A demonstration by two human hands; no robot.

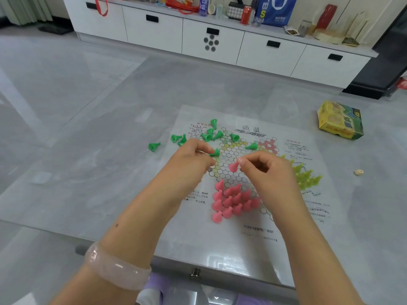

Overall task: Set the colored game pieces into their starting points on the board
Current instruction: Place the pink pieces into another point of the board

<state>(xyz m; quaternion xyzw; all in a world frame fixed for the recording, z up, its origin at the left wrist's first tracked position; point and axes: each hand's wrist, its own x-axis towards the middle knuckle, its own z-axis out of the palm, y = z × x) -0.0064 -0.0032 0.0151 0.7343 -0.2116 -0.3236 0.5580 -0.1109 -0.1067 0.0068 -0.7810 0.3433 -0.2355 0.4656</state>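
From the head camera, a paper game board (246, 219) lies flat on a grey table (88, 150). The left hand (189, 159) pinches a green cone piece (214, 153) by its narrow tip; the piece is tipped over, long axis near level, its wide base pointing right over the board's left edge. The right hand (264, 170) pinches a pink cone piece (233, 166) at its tip, tilted, base aimed down-left above the central hexagon cells. Standing pink pieces (231, 201) cluster on the near point of the star. Yellow-green pieces (306, 176) stand on the right point. Loose green pieces (209, 134) lie toppled at the far left, one (154, 146) off the board. A yellow box (339, 121) sits well apart at right
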